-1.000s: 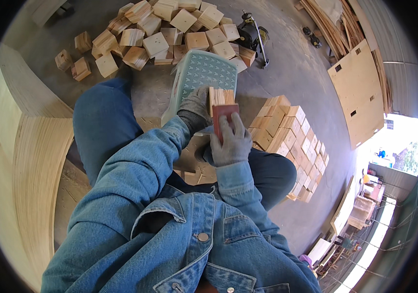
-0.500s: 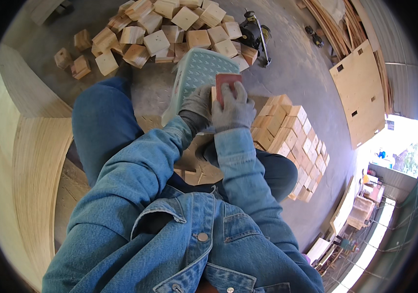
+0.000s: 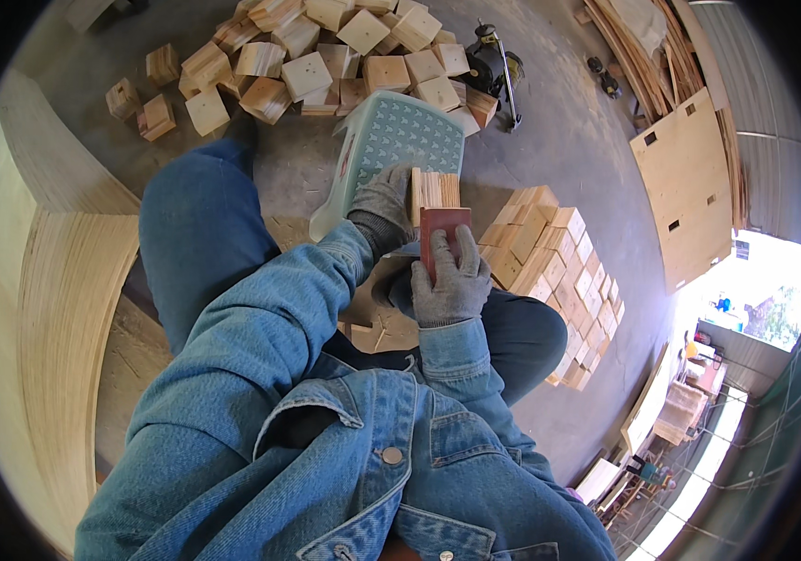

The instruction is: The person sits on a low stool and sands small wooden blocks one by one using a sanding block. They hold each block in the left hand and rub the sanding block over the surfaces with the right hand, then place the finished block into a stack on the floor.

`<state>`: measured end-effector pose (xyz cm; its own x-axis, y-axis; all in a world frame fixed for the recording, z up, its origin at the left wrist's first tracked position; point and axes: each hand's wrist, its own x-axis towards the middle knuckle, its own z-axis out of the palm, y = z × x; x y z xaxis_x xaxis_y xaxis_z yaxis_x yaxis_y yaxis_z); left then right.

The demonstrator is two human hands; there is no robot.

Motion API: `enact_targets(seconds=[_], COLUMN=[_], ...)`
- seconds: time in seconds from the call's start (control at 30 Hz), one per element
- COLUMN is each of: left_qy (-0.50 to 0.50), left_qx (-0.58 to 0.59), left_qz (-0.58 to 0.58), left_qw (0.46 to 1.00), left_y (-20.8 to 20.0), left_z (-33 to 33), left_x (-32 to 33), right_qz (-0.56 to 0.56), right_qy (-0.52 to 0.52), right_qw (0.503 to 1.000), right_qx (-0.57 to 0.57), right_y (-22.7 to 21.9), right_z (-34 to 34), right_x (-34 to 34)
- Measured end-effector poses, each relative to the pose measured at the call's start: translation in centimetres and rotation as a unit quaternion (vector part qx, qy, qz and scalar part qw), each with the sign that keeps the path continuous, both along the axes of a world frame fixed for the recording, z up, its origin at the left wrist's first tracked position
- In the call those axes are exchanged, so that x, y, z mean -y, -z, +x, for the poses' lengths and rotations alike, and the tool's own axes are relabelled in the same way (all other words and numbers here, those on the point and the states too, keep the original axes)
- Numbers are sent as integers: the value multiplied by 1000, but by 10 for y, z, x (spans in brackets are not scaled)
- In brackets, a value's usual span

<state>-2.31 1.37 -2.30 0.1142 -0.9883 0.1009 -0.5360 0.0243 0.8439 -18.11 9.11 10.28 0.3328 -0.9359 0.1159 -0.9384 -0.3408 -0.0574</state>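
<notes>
- The left grip (image 3: 383,204), a hand in a gray glove, is closed on the left side of a pale wooden block (image 3: 437,190).
- The wooden block is in front of the person, over the near right part of a light green plastic stool (image 3: 410,126); whether it rests on the stool or is held just above it is hard to tell from this angle.
- The right grip (image 3: 454,283), gloved in gray as well, clasps a red-brown slab (image 3: 446,224), its fingers lying over the face.
- The slab overlaps the near end of the wooden block.
- Both sleeves belong to a blue denim jacket (image 3: 391,411), and the person's bent knees, in dark blue trousers (image 3: 196,220), spread to either side.
- Beyond the stool, a loose heap of wooden blocks (image 3: 307,75) lies on the gray floor (image 3: 573,122), with a black power tool (image 3: 489,70) beside its right end.
- To the right stands a neat stack of wooden blocks (image 3: 564,271).
- A curved plywood piece (image 3: 68,318) fills the left edge.
</notes>
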Motion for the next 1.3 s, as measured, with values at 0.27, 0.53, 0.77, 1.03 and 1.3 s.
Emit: enact_targets(seconds=[0.27, 0.53, 0.77, 1.03, 1.3], left_qy=[-3, 2, 21, 12, 22], left_qx=[-17, -26, -14, 5, -21], left_qz=[-7, -7, 20, 11, 18], left_qw=[1000, 1000, 999, 1000, 999], left_y=[5, 4, -26, -8, -23], left_z=[-1, -2, 7, 2, -1], left_x=[3, 8, -5, 0, 6], right_qz=[3, 35, -7, -21, 20], right_qy=[2, 30, 0, -13, 45], right_qw=[1000, 999, 1000, 1000, 998], right_qx=[-17, -20, -14, -11, -25], right_y=[-5, -11, -2, 3, -7], right_z=[34, 50, 2, 20, 62], right_x=[60, 90, 5, 35, 128])
